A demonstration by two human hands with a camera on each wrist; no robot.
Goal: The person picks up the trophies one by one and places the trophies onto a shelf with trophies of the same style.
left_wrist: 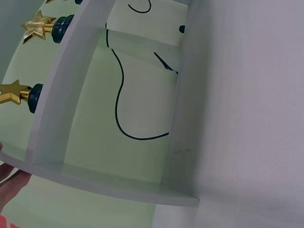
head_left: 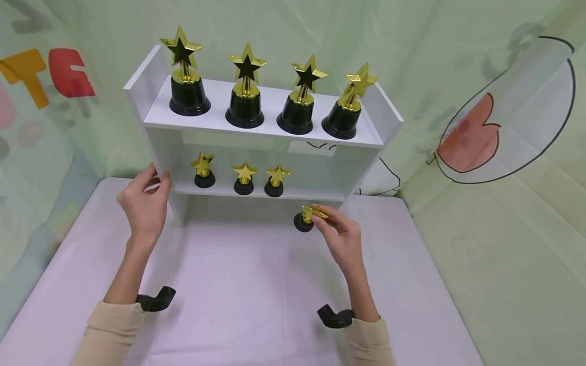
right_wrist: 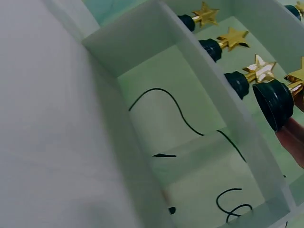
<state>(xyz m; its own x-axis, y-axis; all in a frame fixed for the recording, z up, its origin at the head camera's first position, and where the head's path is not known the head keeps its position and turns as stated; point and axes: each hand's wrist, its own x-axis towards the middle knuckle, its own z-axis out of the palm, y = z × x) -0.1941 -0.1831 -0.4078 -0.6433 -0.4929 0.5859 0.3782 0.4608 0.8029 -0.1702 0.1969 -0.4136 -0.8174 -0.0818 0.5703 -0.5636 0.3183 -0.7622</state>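
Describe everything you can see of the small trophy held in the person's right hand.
The small trophy has a shiny gold star on a short gold stem above a round black base that looks like plastic. The right hand pinches the star between fingertips and thumb, holding the trophy tilted in front of the white shelf unit, below its lower shelf. The right wrist view shows the base's hollow underside. Whether it touches the table cannot be told.

The head view looks down from above at the white shelf point(head_left: 270, 129), which both wrist views show close, from below.
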